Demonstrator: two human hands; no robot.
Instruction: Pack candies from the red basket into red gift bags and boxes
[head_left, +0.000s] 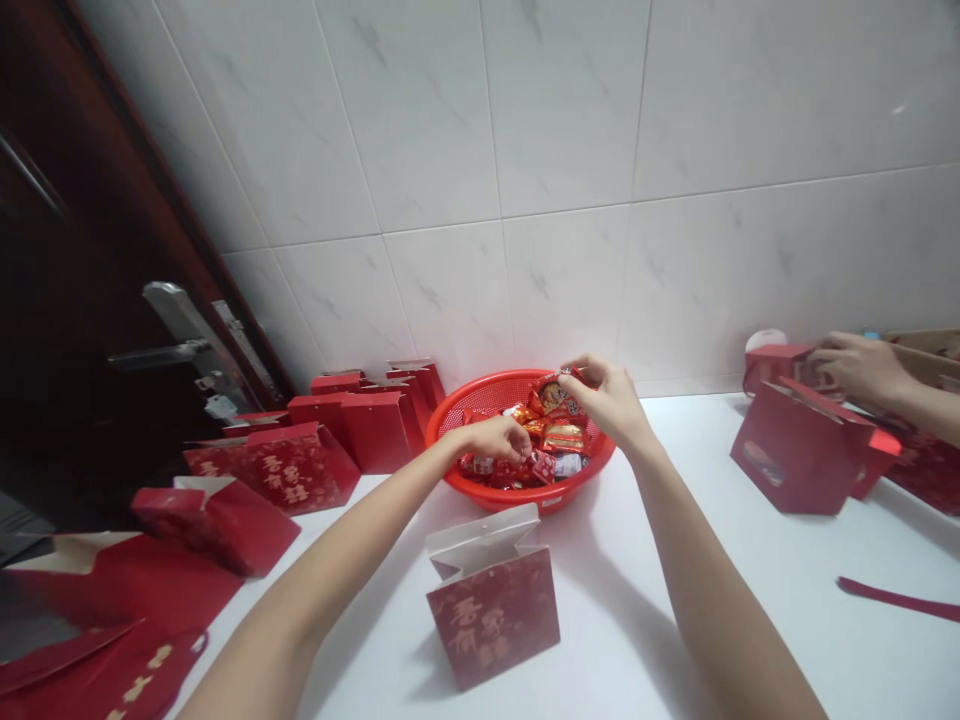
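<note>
A red plastic basket (pixel 439 437) holds several small wrapped snacks, mostly red and gold. Over its left side, my left hand (pixel 501 440) is closed with curled fingers among the packets; what it grips, if anything, is hidden. My right hand (pixel 604 402) pinches a red snack packet (pixel 556 397) at the basket's far right rim. Within the basket, a gold-and-red packet (pixel 564 438) lies between the two hands. Nearer to me, an open red paper gift bag (pixel 496 615) with pale characters stands upright between my forearms.
Several red gift bags (pixel 375 430) stand along the left side beside a dark door (pixel 90 250). On the right, another person's hand (pixel 862 370) touches red bags, near an upright red bag (pixel 799 450). A red ribbon-like strip (pixel 896 597) lies on the white table (pixel 637 640). Tiled wall behind.
</note>
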